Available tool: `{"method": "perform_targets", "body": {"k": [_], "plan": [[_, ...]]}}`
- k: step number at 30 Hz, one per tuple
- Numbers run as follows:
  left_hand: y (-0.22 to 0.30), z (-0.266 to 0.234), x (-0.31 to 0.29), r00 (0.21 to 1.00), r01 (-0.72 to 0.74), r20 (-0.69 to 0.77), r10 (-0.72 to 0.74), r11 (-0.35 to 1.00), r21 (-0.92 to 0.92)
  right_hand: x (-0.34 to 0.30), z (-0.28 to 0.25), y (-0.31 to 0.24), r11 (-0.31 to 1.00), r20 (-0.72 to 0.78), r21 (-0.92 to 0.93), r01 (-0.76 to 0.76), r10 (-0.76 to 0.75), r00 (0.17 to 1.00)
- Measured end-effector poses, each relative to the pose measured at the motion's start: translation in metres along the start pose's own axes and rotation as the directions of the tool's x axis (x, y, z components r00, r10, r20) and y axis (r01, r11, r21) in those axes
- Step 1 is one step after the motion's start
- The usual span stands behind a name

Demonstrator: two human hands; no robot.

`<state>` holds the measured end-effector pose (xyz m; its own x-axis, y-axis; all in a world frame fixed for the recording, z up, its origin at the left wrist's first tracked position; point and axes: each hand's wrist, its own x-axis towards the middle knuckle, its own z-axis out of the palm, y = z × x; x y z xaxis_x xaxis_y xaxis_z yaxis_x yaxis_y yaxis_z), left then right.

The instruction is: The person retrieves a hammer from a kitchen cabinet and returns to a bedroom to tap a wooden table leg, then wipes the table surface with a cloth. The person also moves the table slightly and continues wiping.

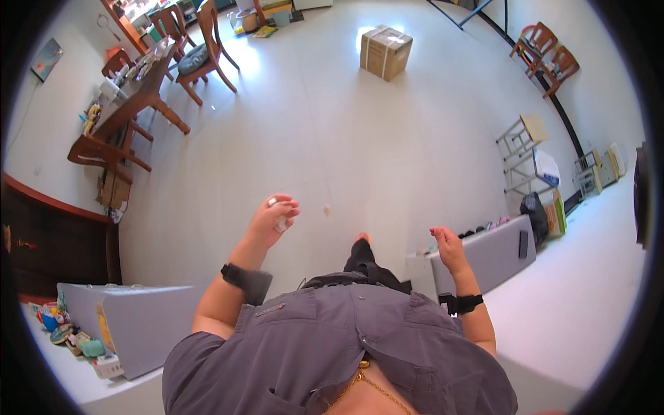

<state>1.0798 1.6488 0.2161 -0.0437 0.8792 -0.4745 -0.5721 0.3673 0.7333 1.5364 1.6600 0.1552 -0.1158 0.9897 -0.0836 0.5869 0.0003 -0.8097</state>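
My left hand [272,220] is raised ahead of my body, its fingers curled around a small whitish thing [280,223] whose kind I cannot make out. To the right of that hand, a small pale scrap [328,209] shows against the floor; whether it lies there or hangs above it, I cannot tell. My right hand [449,250] is held out at the right with its fingers drawn together and nothing visible in them. It is nearest to a long grey cabinet [487,256]. Both wrists wear black bands.
A strapped cardboard box [385,53] stands on the pale tiled floor [297,138] ahead. At the left are a wooden table [142,97] and chairs [200,62]. Stools [532,131] and a black bag [534,214] line the right. One foot [363,238] steps forward.
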Motion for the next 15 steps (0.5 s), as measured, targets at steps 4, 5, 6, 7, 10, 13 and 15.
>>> {"method": "perform_targets", "body": {"k": [4, 5, 6, 7, 10, 13, 15], "plan": [[0.065, 0.013, 0.074, 0.988, -0.034, -0.156, 0.017, 0.994, -0.108, 0.154, 0.002, -0.05, 0.995, 0.034, 0.036, 0.089, -0.09, 0.995], [0.071, 0.011, 0.086, 0.983, -0.047, -0.183, 0.022, 0.989, -0.137, 0.191, 0.015, -0.062, 0.99, 0.09, 0.071, 0.124, -0.13, 0.987], [0.075, 0.0, 0.102, 0.98, -0.051, -0.197, 0.018, 0.985, -0.163, 0.232, 0.026, -0.076, 0.981, 0.14, 0.102, 0.166, -0.179, 0.974], [0.079, -0.019, 0.116, 0.976, -0.061, -0.216, 0.02, 0.98, -0.189, 0.269, 0.041, -0.092, 0.978, 0.205, 0.112, 0.176, -0.196, 0.959], [0.103, -0.043, 0.163, 0.924, -0.105, -0.383, -0.015, 0.951, -0.291, 0.367, 0.09, -0.14, 0.962, 0.348, 0.138, 0.237, -0.272, 0.897], [0.163, -0.066, 0.238, 0.848, -0.21, -0.529, 0.034, 0.938, -0.277, 0.468, 0.132, -0.181, 0.945, 0.47, 0.087, 0.315, -0.318, 0.823], [0.212, -0.078, 0.298, 0.83, -0.249, -0.552, 0.082, 0.939, -0.235, 0.523, 0.149, -0.188, 0.972, 0.551, 0.017, 0.236, -0.206, 0.809]]}}
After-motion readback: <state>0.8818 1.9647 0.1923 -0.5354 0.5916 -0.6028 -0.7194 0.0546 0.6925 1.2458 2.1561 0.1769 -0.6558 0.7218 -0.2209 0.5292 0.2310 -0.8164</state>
